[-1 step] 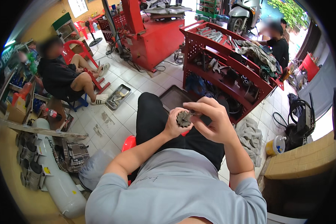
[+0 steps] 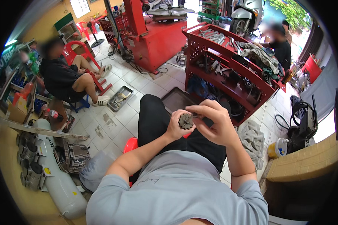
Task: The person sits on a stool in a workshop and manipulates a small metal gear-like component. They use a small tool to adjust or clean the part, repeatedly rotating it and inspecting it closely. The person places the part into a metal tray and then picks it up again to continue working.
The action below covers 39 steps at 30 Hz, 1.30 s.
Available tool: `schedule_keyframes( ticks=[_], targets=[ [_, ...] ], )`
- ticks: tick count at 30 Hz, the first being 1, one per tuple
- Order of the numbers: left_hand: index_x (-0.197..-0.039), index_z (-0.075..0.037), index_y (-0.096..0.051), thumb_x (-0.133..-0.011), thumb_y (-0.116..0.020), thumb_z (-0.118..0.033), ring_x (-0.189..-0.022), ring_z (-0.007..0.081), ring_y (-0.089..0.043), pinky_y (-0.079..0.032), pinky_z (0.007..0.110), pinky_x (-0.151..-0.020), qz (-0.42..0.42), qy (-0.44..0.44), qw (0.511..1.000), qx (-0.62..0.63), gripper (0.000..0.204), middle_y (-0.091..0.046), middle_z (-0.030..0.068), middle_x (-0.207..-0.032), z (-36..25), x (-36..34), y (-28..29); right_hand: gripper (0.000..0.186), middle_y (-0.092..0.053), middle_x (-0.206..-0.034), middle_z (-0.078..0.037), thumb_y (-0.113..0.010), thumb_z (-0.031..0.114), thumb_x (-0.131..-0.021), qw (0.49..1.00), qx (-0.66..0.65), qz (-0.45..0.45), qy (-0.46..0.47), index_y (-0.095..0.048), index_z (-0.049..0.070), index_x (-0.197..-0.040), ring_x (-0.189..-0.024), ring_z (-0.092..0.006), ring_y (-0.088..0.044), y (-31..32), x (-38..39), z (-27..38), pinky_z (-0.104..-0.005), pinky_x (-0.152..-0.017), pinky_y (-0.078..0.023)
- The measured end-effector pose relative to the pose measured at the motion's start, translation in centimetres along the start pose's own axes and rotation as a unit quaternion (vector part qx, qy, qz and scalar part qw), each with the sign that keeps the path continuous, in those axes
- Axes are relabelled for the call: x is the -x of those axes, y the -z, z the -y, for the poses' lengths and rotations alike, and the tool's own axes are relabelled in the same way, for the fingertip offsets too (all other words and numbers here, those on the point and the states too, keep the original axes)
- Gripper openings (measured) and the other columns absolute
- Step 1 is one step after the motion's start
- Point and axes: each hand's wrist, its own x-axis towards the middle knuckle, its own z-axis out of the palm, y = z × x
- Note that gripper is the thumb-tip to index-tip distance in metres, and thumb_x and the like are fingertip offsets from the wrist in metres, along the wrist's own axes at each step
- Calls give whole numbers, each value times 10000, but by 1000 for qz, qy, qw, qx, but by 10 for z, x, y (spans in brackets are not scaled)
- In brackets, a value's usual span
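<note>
I sit with black trousers over my knees. My left hand (image 2: 174, 128) is closed around a small toothed metal gear (image 2: 186, 122), held upright above my lap. My right hand (image 2: 217, 125) is curled beside it, on the gear's right. Its thumb and fingertips pinch a small dark part (image 2: 196, 114) at the gear's upper edge. What that part is cannot be told. Both hands touch in front of my chest.
A red tool cart (image 2: 229, 75) with tools and rags stands ahead on the right, and a red machine (image 2: 157, 41) behind it. A person sits on a red chair (image 2: 73, 56) at left. Nearby are a metal tray (image 2: 120, 98), grey rags (image 2: 251, 138), a yellow tub (image 2: 277, 148) and a white tank (image 2: 62, 183).
</note>
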Motion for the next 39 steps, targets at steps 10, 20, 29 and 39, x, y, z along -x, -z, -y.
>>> schedule_keyframes(
  ticks=[10, 20, 29, 39],
  targets=[
    [-1069, -85, -616, -665, -878, -216, -1039, 276, -613, -423, 410, -979, 20, 7, 1000, -22, 500, -633, 74, -1073, 1, -1, 1, 358, -624, -834, -73, -735, -38, -765, 1000, 17, -4, 7, -694, 7, -1118, -758, -188, -600, 2, 0, 0, -300, -676, -487],
    [-1081, -81, -624, -660, -898, -243, -1024, 280, -620, -427, 407, -970, 19, -33, 998, -47, 528, -643, 80, -1064, 6, -2, -2, 277, -623, -845, -61, -773, 41, -770, 1000, 7, -28, -7, -689, 33, -1034, -752, -205, -591, 0, 0, 0, -322, -691, -470],
    [-1083, -71, -600, -650, -896, -233, -993, 304, -624, -458, 415, -933, 19, 13, 1000, -7, 548, -637, 83, -1048, 10, -1, 1, 323, -623, -849, -45, -787, 98, -780, 1000, 6, -27, -13, -683, 58, -1083, -760, -199, -589, -1, -1, -3, -333, -708, -448],
    [-1096, -69, -596, -623, -874, -211, -1055, 315, -600, -440, 440, -969, 17, 17, 1000, -16, 567, -629, 95, -1079, 9, 0, 0, 346, -615, -847, -64, -722, -51, -767, 1000, -13, -6, 5, -709, 19, -1105, -772, -177, -587, 0, 0, 0, -295, -664, -480]
  ],
)
